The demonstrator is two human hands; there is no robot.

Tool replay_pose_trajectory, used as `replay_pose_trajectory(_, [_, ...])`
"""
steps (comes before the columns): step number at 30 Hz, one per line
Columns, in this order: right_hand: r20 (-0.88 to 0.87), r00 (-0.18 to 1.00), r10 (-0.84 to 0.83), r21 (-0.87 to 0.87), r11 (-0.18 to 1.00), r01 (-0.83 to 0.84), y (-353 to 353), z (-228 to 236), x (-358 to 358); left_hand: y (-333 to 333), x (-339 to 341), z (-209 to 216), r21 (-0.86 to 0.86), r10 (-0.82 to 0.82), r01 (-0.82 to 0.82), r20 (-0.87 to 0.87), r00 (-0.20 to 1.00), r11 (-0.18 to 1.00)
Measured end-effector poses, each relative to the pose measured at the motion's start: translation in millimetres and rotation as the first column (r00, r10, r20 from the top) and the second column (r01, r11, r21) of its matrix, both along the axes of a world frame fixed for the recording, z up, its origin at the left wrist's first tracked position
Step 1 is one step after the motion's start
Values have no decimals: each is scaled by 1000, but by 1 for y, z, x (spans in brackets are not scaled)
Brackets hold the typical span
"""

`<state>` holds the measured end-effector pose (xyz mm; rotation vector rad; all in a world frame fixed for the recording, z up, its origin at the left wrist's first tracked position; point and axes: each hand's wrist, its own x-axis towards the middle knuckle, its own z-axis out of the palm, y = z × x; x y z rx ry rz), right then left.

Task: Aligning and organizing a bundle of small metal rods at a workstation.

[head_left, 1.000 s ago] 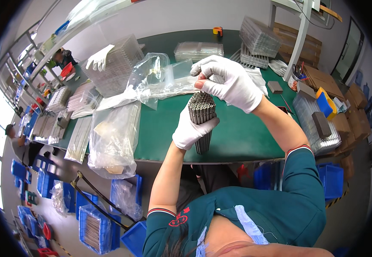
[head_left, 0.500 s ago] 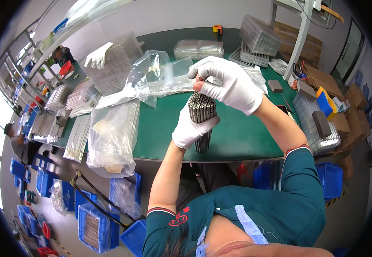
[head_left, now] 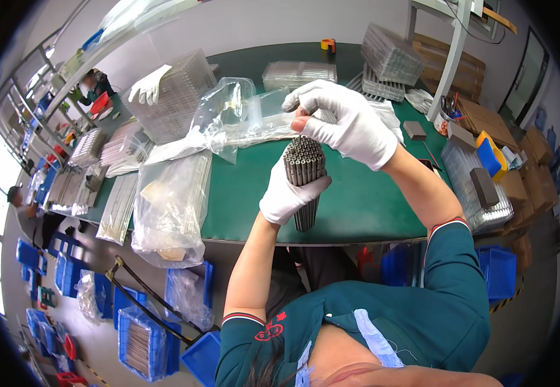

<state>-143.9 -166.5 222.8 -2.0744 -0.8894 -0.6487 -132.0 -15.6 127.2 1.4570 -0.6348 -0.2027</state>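
Note:
Upright over the table's near edge, a thick bundle of slim dark-grey metal rods point(head_left: 304, 169) shows its round upper ends, which look hollow. My white-gloved left hand point(head_left: 286, 193) is wrapped around the bundle, thumb across its near side. Just above the rod tops hovers my right hand point(head_left: 344, 122), also gloved, with thumb and index fingertips bare. Those two fingertips are drawn together in a pinch; anything between them is too small to make out. The right hand appears apart from the bundle.
Clear plastic bags point(head_left: 171, 206) lie left on the green table point(head_left: 370, 200). Stacked transparent trays point(head_left: 176, 97) carry a loose white glove point(head_left: 149, 85). More trays point(head_left: 392, 55) stand far right. Grey blocks point(head_left: 484, 187) and a pen cup point(head_left: 444, 119) sit at right. Blue bins point(head_left: 144, 342) fill the floor at left.
My right hand has shifted very slightly upward, uncovering more of the rod tops. The left hand keeps its grip on the bundle in the same place.

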Motion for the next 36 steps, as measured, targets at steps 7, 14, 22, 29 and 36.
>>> replay_pose_trajectory(7, [-61,998,29,34,999,-27,2,-5,-2,1,0,1,33,11,-12,24,1000,999])
replay_pose_trajectory(14, [52,999,-11,-31,999,12,4,-8,-2,2,-1,5,85,10,-8,-29,1000,996])
replay_pose_trajectory(22, [-62,998,-21,-100,995,14,3,1,-4,1,2,-1,52,28,-29,21,999,998])
replay_pose_trajectory(29, [-19,1000,22,-14,1000,-22,3,2,-5,1,2,-1,34,4,-5,28,1000,999])
replay_pose_trajectory(36, [55,997,53,-37,998,-51,5,-9,2,2,0,3,134,33,-34,4,999,990])
